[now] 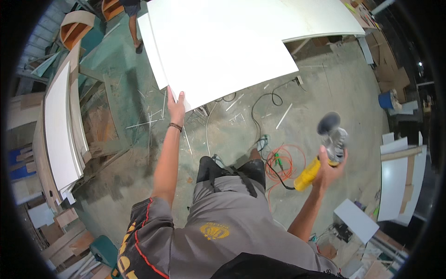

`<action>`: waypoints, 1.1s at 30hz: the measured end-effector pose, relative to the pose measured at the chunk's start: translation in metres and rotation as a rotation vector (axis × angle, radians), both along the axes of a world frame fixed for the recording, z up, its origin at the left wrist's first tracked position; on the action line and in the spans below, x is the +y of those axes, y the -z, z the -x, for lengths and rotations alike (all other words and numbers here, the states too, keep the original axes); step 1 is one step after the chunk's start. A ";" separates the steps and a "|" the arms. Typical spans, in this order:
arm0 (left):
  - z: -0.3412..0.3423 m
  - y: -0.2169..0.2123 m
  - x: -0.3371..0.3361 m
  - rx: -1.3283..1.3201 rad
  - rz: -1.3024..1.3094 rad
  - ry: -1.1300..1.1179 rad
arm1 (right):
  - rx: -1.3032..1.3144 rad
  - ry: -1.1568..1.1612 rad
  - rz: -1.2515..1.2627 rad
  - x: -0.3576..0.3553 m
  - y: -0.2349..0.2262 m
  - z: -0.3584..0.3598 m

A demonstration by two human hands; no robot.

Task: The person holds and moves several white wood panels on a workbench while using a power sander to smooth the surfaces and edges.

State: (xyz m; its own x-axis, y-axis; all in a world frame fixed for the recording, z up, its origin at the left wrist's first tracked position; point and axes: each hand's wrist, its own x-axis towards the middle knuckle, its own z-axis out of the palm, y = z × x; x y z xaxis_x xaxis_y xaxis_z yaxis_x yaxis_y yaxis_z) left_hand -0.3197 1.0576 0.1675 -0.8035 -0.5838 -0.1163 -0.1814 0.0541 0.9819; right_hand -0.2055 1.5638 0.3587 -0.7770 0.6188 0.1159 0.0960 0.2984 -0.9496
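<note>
My right hand (329, 171) is wrapped round a yellow angle grinder (308, 175), held out to the right above the floor. The grinder's silver head and dark round disc (329, 123) point away from me and look slightly blurred. A black cord runs from its rear end. At the near left corner of a large white panel (223, 51), my left hand (175, 106) grips the edge, thumb and fingers on it. A narrower white strip of board (153, 51) lies along the panel's left side, close to those fingers.
An orange hose (291, 162) lies coiled on the floor beside my feet, near the black cord (254, 114). White offcut strips (284, 116) are scattered about. Stacked curved white panels (60, 130) stand at left, more boards (395, 181) at right. Another person's leg (134, 30) shows at far left.
</note>
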 end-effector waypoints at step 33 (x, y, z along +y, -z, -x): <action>0.097 0.063 -0.036 0.010 1.223 0.224 | 0.242 -0.818 -0.291 -0.277 0.255 -0.023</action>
State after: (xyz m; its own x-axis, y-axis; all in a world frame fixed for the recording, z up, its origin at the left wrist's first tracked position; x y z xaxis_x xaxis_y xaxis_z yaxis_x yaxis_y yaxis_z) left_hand -0.4169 1.0218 0.1042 -0.8973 -0.1543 0.4136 -0.0429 0.9629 0.2663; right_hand -0.1830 1.2871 0.1039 -0.8955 -0.1965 0.3993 -0.4449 0.4173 -0.7924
